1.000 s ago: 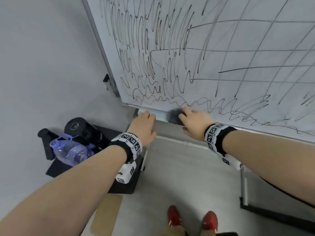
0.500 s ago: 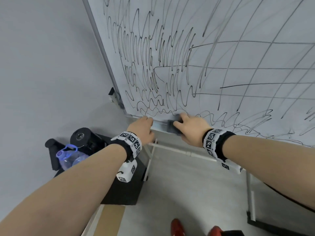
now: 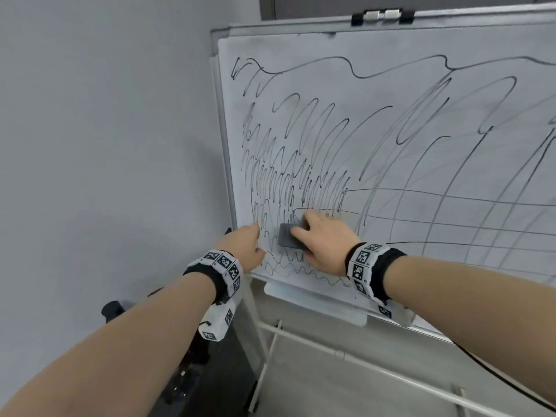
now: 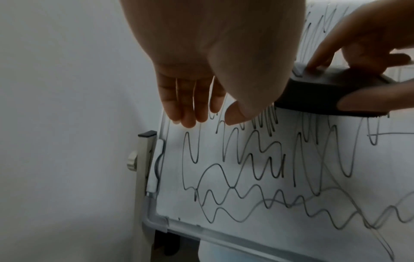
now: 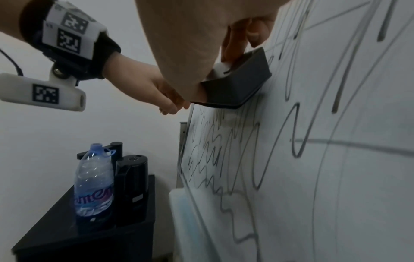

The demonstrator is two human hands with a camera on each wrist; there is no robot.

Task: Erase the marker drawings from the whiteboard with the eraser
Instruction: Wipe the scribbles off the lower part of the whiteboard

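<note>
The whiteboard (image 3: 421, 94) stands on a frame and is covered with black marker scribbles (image 3: 301, 176) and long curved lines. My right hand (image 3: 323, 236) grips the dark grey eraser (image 3: 290, 242) and holds it flat against the lower left part of the board (image 5: 336, 177). In the right wrist view the eraser (image 5: 237, 85) sits on the scribbles with my fingers curled over its top. My left hand (image 3: 245, 246) rests with straight fingers on the board near its left edge, just left of the eraser (image 4: 331, 94). The left fingers (image 4: 186, 106) hold nothing.
A marker tray (image 3: 316, 299) runs under the board's bottom edge. A black side table (image 5: 89, 239) at the left carries a water bottle (image 5: 94, 182) and a black cylinder (image 5: 132, 187). A grey wall (image 3: 105, 145) stands close on the left. A clip (image 3: 382, 15) sits on the board's top.
My right hand lifted the eraser from the tray up onto the scribbled lower left of the board. My left hand rose from the tray to the board's left edge. The head view tilted upward.
</note>
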